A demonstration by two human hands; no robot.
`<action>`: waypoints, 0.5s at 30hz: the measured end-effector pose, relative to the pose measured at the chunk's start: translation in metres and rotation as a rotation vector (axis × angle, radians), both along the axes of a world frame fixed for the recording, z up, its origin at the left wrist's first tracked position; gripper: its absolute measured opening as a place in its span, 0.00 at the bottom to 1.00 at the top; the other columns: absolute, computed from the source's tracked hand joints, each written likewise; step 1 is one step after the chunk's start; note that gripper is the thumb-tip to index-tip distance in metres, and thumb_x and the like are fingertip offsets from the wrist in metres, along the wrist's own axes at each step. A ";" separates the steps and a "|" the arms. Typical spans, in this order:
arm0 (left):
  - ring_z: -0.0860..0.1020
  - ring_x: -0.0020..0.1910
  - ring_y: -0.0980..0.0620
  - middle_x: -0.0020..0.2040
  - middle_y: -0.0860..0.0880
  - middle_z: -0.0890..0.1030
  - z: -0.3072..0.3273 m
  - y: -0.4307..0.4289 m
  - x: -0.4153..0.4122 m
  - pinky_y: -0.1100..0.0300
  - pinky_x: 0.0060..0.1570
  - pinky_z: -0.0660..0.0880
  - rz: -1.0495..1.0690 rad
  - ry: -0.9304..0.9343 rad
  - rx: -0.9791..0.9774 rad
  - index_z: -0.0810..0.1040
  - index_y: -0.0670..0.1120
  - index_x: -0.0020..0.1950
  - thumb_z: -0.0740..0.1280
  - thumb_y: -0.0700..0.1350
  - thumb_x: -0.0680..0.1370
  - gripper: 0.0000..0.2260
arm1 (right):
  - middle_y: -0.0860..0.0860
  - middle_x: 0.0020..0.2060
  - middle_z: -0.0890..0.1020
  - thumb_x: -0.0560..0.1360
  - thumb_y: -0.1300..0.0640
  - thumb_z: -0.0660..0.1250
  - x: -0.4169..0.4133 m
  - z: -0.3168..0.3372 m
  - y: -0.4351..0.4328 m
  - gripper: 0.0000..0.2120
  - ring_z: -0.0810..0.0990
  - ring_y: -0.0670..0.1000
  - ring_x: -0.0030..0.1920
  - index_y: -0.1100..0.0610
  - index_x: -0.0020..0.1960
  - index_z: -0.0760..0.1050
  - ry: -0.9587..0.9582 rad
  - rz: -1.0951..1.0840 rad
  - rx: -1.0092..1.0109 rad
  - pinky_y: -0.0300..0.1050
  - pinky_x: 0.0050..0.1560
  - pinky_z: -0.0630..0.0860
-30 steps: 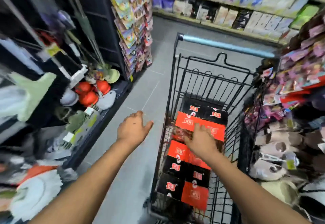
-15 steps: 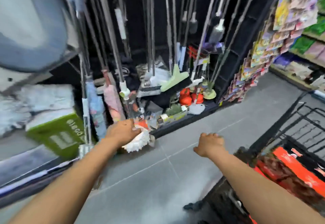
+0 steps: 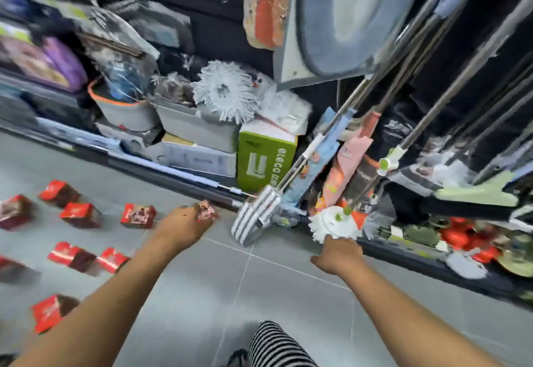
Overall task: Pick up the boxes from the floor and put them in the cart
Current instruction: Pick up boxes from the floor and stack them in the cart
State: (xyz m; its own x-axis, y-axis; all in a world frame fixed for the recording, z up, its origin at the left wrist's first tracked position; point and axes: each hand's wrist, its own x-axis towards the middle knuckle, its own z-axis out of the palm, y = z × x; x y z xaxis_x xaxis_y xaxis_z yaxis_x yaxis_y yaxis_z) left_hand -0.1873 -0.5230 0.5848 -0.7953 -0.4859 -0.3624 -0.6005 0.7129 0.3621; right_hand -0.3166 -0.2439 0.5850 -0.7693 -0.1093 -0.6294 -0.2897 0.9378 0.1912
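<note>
Several red and dark brown boxes lie scattered on the grey floor at the left, among them one box (image 3: 138,216), a second box (image 3: 80,214) and a third box (image 3: 70,255). One more box (image 3: 208,212) lies right at the fingertips of my left hand (image 3: 183,228); the frame is blurred, and the fingers look loosely curled with no grip on it. My right hand (image 3: 338,254) hovers over the floor further right, loosely curled and holding nothing. The cart is out of view.
A low dark shelf (image 3: 184,176) runs along the far side, packed with mop heads, bins and a green carton (image 3: 264,162). Mop handles lean at the right, a striped mop head (image 3: 255,219) and a white round mop head (image 3: 334,224) resting on the floor. My striped trouser leg (image 3: 277,346) shows below.
The view has swung left from the cart to the floor with the boxes. Both empty hands moved with it; my left hand now reaches down to the nearest box.
</note>
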 end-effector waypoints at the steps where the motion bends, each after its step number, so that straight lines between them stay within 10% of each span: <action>1: 0.73 0.63 0.41 0.62 0.38 0.77 -0.010 -0.010 0.009 0.54 0.60 0.68 0.041 -0.006 -0.006 0.73 0.43 0.66 0.62 0.56 0.79 0.21 | 0.55 0.68 0.72 0.73 0.37 0.62 -0.002 -0.006 -0.015 0.32 0.70 0.58 0.68 0.55 0.71 0.64 -0.015 0.044 -0.011 0.51 0.62 0.70; 15: 0.80 0.55 0.44 0.58 0.44 0.81 -0.276 -0.153 -0.007 0.54 0.54 0.75 0.386 -0.121 0.016 0.77 0.44 0.60 0.65 0.55 0.77 0.19 | 0.58 0.72 0.66 0.76 0.38 0.61 -0.110 -0.254 -0.233 0.36 0.65 0.59 0.72 0.56 0.76 0.56 -0.203 0.437 -0.036 0.50 0.67 0.66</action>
State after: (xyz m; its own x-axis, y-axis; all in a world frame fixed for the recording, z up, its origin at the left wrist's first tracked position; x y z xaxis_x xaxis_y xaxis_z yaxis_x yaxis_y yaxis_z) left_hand -0.1939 -0.6760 0.3085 -0.5065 -0.7345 -0.4517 -0.8621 0.4212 0.2818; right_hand -0.4263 -0.4767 0.3309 -0.5086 -0.4189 -0.7522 -0.6859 0.7252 0.0600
